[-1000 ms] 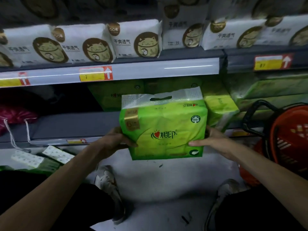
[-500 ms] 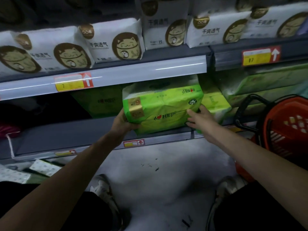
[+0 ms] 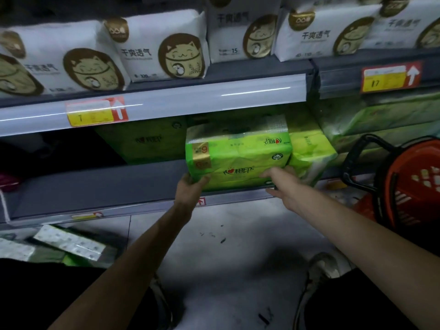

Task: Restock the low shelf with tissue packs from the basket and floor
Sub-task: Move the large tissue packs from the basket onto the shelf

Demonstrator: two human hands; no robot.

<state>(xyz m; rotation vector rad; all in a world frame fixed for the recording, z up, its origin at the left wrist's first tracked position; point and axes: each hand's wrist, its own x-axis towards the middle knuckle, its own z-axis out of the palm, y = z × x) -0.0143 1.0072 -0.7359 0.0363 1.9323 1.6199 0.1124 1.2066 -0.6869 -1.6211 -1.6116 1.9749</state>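
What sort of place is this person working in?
Probably a supermarket aisle: white packs lined on the upper shelf, price tags on shelf edges, and a red shopping basket alongside.

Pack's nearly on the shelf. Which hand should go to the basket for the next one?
Probably the right hand: the red basket stands just beside that forearm, while the left hand grips the far corner of the green pack.

Dim, soft-focus — curved wide-angle edges
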